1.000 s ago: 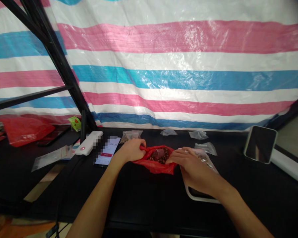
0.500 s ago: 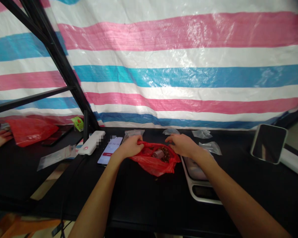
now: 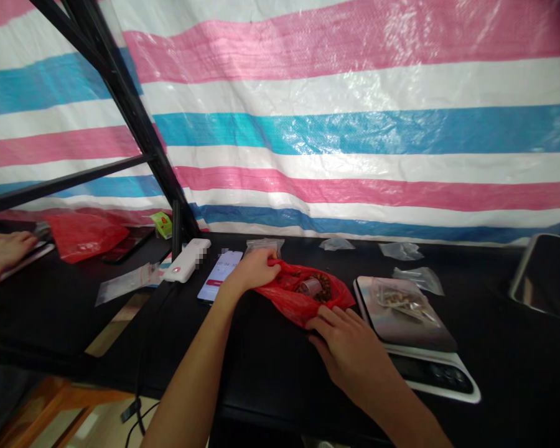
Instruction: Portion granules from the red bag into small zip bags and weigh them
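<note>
A red plastic bag [image 3: 287, 303] lies open on the black table, with small brown pieces [image 3: 325, 287] inside. Among them rests a small clear cup [image 3: 312, 286]. My left hand [image 3: 260, 269] pinches the bag's left rim. At its near right edge, my right hand [image 3: 343, 333] has its fingers over the red plastic and the thumb beneath, closed on it. Just right of that hand stands a kitchen scale [image 3: 413, 333], and a clear bag with brown pieces [image 3: 401, 300] lies on its platform.
Clear plastic bags [image 3: 399, 251] lie along the back. A phone [image 3: 219, 277] and a white power bank [image 3: 186, 260] are at left, beside a black metal post [image 3: 177, 218]. Further left are another person's hand [image 3: 9, 246] and another red bag [image 3: 86, 236]. A mirror-like panel [image 3: 548, 274] stands at right.
My right hand has moved from the bag's far right side to its near edge, uncovering the scale and the clear bag on it. My left hand keeps its grip. The view has shifted.
</note>
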Demonstrator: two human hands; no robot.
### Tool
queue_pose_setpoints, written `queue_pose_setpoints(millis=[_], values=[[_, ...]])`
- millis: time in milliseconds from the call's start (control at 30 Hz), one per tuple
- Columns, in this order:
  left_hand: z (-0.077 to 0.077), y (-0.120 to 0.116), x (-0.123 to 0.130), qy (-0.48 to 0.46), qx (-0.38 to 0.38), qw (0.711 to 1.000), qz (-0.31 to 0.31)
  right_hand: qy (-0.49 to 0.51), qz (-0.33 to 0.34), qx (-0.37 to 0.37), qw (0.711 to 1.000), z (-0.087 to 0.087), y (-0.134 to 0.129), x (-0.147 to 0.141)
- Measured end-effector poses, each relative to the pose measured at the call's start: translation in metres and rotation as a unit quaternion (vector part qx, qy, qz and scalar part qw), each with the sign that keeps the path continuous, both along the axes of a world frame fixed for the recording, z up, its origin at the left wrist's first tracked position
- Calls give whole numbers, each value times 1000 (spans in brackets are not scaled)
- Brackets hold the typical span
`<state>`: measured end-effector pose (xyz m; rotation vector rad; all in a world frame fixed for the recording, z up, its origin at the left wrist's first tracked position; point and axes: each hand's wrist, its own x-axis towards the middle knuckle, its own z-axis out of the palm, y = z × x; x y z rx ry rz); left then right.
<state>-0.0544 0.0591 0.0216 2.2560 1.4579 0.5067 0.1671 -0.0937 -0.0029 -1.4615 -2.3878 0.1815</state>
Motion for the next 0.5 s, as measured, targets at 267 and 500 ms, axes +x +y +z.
queue_pose_setpoints(millis=[267, 500], values=[[10, -3, 2, -53, 99, 994, 1, 65, 10, 23, 998, 18, 4, 1], [17, -13, 3, -16, 105, 994, -29, 2, -56, 142, 988, 39, 39, 4]])
